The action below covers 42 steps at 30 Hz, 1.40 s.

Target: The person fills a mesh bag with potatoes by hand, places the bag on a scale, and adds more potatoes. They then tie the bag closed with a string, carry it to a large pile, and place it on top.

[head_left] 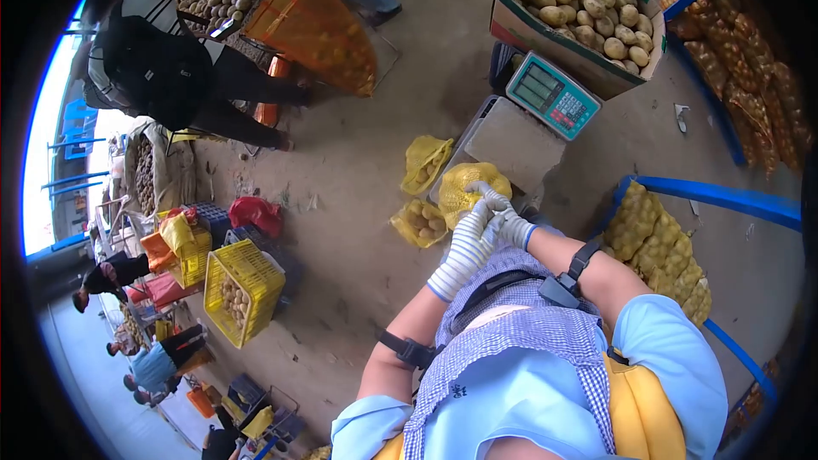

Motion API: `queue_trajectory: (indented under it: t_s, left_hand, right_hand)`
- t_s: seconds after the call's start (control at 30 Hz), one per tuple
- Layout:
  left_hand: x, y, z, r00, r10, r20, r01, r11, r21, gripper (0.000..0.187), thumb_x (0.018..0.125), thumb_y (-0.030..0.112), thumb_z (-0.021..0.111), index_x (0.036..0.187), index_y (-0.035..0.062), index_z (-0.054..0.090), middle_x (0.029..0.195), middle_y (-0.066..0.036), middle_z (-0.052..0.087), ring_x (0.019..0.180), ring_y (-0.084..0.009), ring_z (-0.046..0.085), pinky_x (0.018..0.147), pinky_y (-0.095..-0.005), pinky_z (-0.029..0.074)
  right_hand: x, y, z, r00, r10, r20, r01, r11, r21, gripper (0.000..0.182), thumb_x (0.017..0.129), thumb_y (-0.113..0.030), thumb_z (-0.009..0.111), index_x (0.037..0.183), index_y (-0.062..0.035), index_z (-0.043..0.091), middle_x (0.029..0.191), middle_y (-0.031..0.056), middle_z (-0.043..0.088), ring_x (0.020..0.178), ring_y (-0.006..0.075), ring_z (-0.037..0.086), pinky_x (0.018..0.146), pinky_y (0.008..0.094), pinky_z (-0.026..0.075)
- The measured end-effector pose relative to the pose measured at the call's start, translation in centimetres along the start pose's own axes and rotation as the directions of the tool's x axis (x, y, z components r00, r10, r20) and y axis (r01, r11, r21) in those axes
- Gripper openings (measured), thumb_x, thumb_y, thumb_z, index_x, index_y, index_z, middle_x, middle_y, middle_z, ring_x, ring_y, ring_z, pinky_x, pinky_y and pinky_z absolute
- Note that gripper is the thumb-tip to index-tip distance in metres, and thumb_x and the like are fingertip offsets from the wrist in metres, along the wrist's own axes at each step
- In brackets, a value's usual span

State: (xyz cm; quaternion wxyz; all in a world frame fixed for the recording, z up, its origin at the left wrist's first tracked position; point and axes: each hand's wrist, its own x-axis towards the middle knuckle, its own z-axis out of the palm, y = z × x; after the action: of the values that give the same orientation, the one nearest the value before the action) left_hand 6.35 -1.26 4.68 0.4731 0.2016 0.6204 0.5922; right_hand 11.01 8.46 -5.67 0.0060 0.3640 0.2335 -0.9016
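Observation:
A full yellow mesh bag (pixel 464 187) is in front of my body, at the near edge of the scale platform (pixel 516 146). Both my hands wear striped, pale gloves and meet at the bag's gathered top. My left hand (pixel 469 249) is closed at the bag's neck, its fingers close against the other hand. My right hand (pixel 504 213) also has its fingers closed on the neck. Exactly how the fingers hold the mesh is hidden. Two smaller yellow mesh bags of potatoes, one upper (pixel 428 162) and one lower (pixel 420 223), lie on the floor beside the platform.
A green scale display (pixel 554 95) stands beyond the platform, beside a potato carton (pixel 579 13). Filled mesh sacks (pixel 660 247) and blue rails (pixel 724 196) are at right. Yellow crates (pixel 244 290) stand at left. A person (pixel 162 60) stands near an orange sack (pixel 315 30).

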Motion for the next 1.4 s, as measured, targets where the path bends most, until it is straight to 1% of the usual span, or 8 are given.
queue_trajectory:
  t_s: [0.07, 0.13, 0.2, 0.53, 0.8, 0.87, 0.93, 1.4]
  left_hand:
    - [-0.7, -2.3, -1.0, 0.993, 0.061, 0.101, -0.069, 0.994, 0.080, 0.029, 0.086, 0.009, 0.056, 0.113, 0.0024, 0.048, 0.084, 0.000, 0.052, 0.075, -0.0076, 0.048, 0.067, -0.0197, 0.043]
    - [-1.7, -1.9, -2.1, 0.985, 0.112, 0.134, -0.126, 0.987, 0.099, 0.047, 0.081, 0.012, 0.062, 0.123, 0.0019, 0.042, 0.095, -0.005, 0.053, 0.083, -0.0111, 0.051, 0.072, -0.0227, 0.045]
    - [-3.7, -1.3, -3.9, 0.899, 0.433, 0.059, -0.391, 0.739, 0.548, 0.060, 0.079, 0.011, 0.063, 0.131, 0.0022, 0.033, 0.111, -0.011, 0.049, 0.092, -0.0150, 0.051, 0.078, -0.0259, 0.046]
    - [-14.6, -18.2, -17.3, 0.926, -0.369, -0.082, 0.342, 0.723, 0.600, 0.036, 0.080, 0.022, 0.060, 0.108, -0.0011, 0.054, 0.101, -0.018, 0.062, 0.092, -0.0233, 0.060, 0.082, -0.0326, 0.046]
    - [-13.5, -17.9, -12.5, 0.762, -0.647, -0.029, 0.576, 0.657, 0.487, 0.026, 0.080, 0.008, 0.059, 0.105, 0.0035, 0.055, 0.075, -0.006, 0.058, 0.057, -0.0157, 0.055, 0.048, -0.0280, 0.046]
    - [-11.1, -18.4, -7.4, 0.791, -0.608, -0.060, 0.544, 0.656, 0.523, 0.021, 0.079, 0.007, 0.059, 0.100, 0.0061, 0.055, 0.075, -0.006, 0.058, 0.054, -0.0162, 0.055, 0.045, -0.0265, 0.045]
    - [-10.4, -18.2, -2.4, 0.800, -0.598, -0.059, 0.513, 0.628, 0.585, 0.018, 0.079, 0.006, 0.059, 0.097, 0.0078, 0.055, 0.074, -0.006, 0.058, 0.054, -0.0156, 0.055, 0.044, -0.0249, 0.045]
    - [-16.5, -16.1, 19.6, 0.670, -0.576, 0.468, 0.134, 0.714, 0.688, 0.026, 0.087, 0.007, 0.054, 0.112, 0.0009, 0.052, 0.096, -0.007, 0.060, 0.089, -0.0146, 0.055, 0.081, -0.0271, 0.045]
  right_hand:
    - [1.6, 0.6, 0.2, 0.894, 0.434, -0.110, -0.431, 0.901, 0.050, 0.024, 0.089, -0.028, 0.048, 0.097, -0.0066, 0.055, 0.095, 0.0094, 0.058, 0.089, 0.0174, 0.057, 0.079, 0.0310, 0.048]
    - [2.5, 1.9, -1.3, 0.845, -0.157, 0.512, 0.416, 0.794, -0.443, 0.019, 0.089, -0.025, 0.046, 0.089, -0.0078, 0.054, 0.084, 0.0090, 0.060, 0.082, 0.0195, 0.060, 0.073, 0.0347, 0.051]
    - [1.9, 3.6, -1.0, 0.994, 0.013, -0.105, -0.042, 0.959, -0.281, 0.028, 0.089, -0.031, 0.048, 0.095, -0.0058, 0.057, 0.085, 0.0076, 0.062, 0.085, 0.0204, 0.059, 0.074, 0.0345, 0.049]
    - [-18.3, 11.5, 1.8, 0.700, -0.650, -0.297, -0.069, 0.352, -0.933, 0.030, 0.084, -0.030, 0.059, 0.099, -0.0047, 0.062, 0.088, 0.0132, 0.065, 0.083, 0.0240, 0.061, 0.075, 0.0319, 0.047]
    - [-32.8, 18.0, -3.4, 0.670, -0.400, -0.625, 0.018, 0.851, -0.525, 0.040, 0.091, -0.045, 0.039, 0.118, -0.0187, 0.053, 0.125, 0.0023, 0.052, 0.126, 0.0208, 0.034, 0.108, 0.0494, 0.010]
    - [-33.5, 25.4, -10.3, 0.243, -0.559, -0.793, -0.007, 0.816, -0.577, 0.033, 0.089, -0.039, 0.048, 0.103, -0.0118, 0.061, 0.098, 0.0019, 0.063, 0.100, 0.0195, 0.054, 0.095, 0.0403, 0.036]
    - [-36.8, 28.3, -14.1, 0.310, -0.348, -0.885, 0.302, 0.919, -0.255, 0.021, 0.086, -0.028, 0.055, 0.085, -0.0083, 0.063, 0.068, -0.0019, 0.057, 0.064, 0.0106, 0.053, 0.062, 0.0256, 0.044]
    - [-70.9, 29.1, -38.2, -0.075, 0.140, -0.987, 0.967, 0.250, -0.038, 0.018, 0.078, -0.027, 0.062, 0.091, -0.0149, 0.057, 0.067, -0.0004, 0.057, 0.052, 0.0088, 0.054, 0.038, 0.0220, 0.041]
